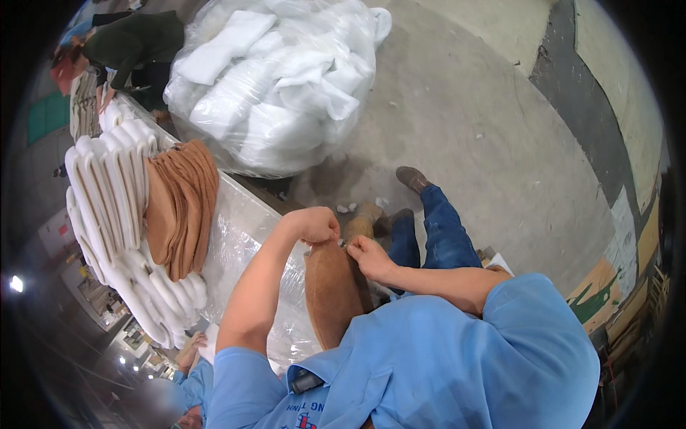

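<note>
Between my forearms hangs a brown, suede-like cushion cover, its sides rounded out. At its far end, my left hand is closed with thumb and fingers pinching the edge. Just right of it, my right hand also pinches the cover's edge, knuckles bent. A narrow gap separates the two hands, and the exact bit of edge in the fingertips is partly hidden. Below the hands is a tan object, too covered to make out.
Left of me, a plastic-covered table bears stacked brown covers and folded white padding. Beyond stands a big clear bag of white wadding. One person bends at far left; another person's arm shows at lower left.
</note>
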A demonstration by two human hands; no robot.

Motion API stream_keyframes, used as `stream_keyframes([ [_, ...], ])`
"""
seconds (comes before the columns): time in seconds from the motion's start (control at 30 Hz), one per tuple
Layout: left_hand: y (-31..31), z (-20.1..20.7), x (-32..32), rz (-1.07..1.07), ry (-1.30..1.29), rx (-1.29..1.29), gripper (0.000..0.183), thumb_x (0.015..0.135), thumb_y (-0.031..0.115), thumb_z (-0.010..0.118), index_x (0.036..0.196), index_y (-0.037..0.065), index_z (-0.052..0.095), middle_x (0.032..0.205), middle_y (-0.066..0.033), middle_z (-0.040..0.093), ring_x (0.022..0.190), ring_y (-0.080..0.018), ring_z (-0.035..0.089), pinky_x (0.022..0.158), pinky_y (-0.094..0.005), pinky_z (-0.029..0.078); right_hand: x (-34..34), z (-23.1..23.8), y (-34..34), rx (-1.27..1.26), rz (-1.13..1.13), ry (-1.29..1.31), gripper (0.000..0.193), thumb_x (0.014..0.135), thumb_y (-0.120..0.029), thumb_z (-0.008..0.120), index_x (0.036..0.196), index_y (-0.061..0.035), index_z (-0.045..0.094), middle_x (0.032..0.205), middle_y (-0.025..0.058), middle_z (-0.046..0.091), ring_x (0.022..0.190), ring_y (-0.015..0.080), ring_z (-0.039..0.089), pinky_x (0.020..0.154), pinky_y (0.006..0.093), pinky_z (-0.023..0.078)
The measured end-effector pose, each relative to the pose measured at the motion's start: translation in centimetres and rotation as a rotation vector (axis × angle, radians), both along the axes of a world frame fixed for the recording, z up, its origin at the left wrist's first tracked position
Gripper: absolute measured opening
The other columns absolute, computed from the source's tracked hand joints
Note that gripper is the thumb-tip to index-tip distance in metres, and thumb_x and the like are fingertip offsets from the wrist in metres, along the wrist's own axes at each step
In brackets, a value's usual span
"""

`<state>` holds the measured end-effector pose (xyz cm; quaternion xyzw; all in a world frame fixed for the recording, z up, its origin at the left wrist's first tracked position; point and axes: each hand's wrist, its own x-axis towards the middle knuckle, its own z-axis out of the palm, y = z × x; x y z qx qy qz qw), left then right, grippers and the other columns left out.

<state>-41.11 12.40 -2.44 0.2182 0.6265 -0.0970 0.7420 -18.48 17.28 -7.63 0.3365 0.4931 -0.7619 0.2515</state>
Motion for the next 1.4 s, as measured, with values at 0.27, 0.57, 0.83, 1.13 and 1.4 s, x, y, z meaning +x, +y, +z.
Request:
stream_keyframes([
  [0.27,2.9,-2.8,-1.4,-0.241,-0.157,-0.154,0.018,0.089,0.012,0.067,0.101,0.012,0.080,0.068,-0.0038,0.064,0.058,-0.0172,0.060,0.054,-0.0358,0.049,-1.0,0.1,0.3,0.000,-0.051,-0.038,0.023,0.109,-0.024,0.058,0.099,-0.0038,0.061,0.087,0.0036,0.061,0.082,0.0137,0.055,0.074,0.0334,0.047],
  [0.57,1.3,-5.2,-1.5,-0.150,-0.309,-0.236,0.012,0.092,0.018,0.073,0.100,0.012,0.079,0.062,0.0013,0.054,0.048,-0.0128,0.045,0.046,-0.0340,0.035,-1.8,0.2,-0.1,-0.007,-0.084,-0.046,0.025,0.109,-0.024,0.054,0.104,-0.0010,0.061,0.093,0.0136,0.066,0.090,0.0247,0.062,0.083,0.0405,0.050],
  [0.83,-0.1,-5.5,-1.6,0.024,-0.332,-0.218,0.013,0.089,0.020,0.075,0.094,0.010,0.080,0.063,0.0018,0.055,0.049,-0.0125,0.044,0.046,-0.0344,0.034,-1.5,-0.2,-0.2,-0.009,-0.094,0.011,0.024,0.109,-0.024,0.055,0.102,-0.0011,0.061,0.091,0.0115,0.065,0.087,0.0218,0.060,0.082,0.0387,0.049],
  [1.13,-3.2,-2.9,-0.1,0.529,-0.053,0.099,0.013,0.086,0.013,0.074,0.091,0.002,0.079,0.079,-0.0014,0.071,0.076,-0.0115,0.061,0.068,-0.0293,0.048,-0.8,-1.2,-0.9,-0.089,-0.175,-0.053,0.024,0.111,-0.024,0.054,0.098,-0.0047,0.059,0.086,0.0038,0.059,0.083,0.0152,0.053,0.078,0.0354,0.047],
  [1.4,-2.8,-2.1,-0.1,0.532,-0.029,0.134,0.011,0.091,0.011,0.072,0.099,0.002,0.073,0.084,0.0004,0.068,0.077,-0.0096,0.059,0.067,-0.0285,0.048,-1.0,-0.7,-0.4,-0.414,-0.316,-0.105,0.017,0.111,-0.025,0.055,0.104,-0.0108,0.060,0.091,-0.0046,0.056,0.088,0.0090,0.049,0.082,0.0284,0.043],
])
